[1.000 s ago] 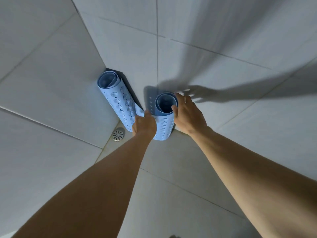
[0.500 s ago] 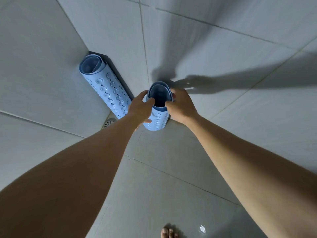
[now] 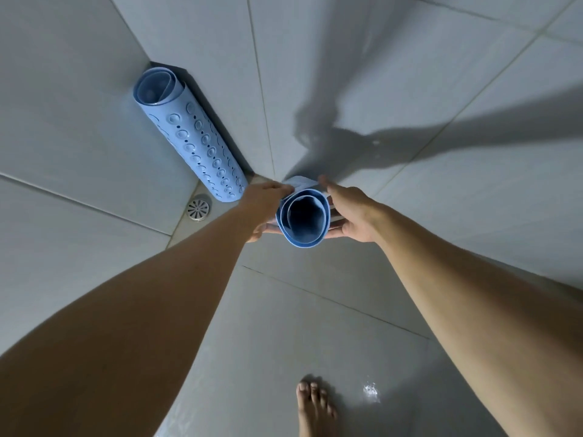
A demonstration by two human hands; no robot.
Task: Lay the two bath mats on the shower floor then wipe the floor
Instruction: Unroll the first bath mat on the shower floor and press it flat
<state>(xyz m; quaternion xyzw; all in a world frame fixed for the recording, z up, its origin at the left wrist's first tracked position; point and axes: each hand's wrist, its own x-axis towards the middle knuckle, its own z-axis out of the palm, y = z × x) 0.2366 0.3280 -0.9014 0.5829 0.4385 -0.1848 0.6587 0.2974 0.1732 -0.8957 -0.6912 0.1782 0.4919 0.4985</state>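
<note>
Left hand (image 3: 262, 203) and right hand (image 3: 351, 212) both grasp the rolled blue mat (image 3: 303, 220) between them, over the shower floor (image 3: 315, 310), its open end facing me. I see the 2nd rolled mat (image 3: 197, 143) standing on end in the wall (image 3: 79, 105) corner, just beside the drain (image 3: 198, 209)

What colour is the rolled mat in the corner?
The corner mat is light blue; head view best.
</note>
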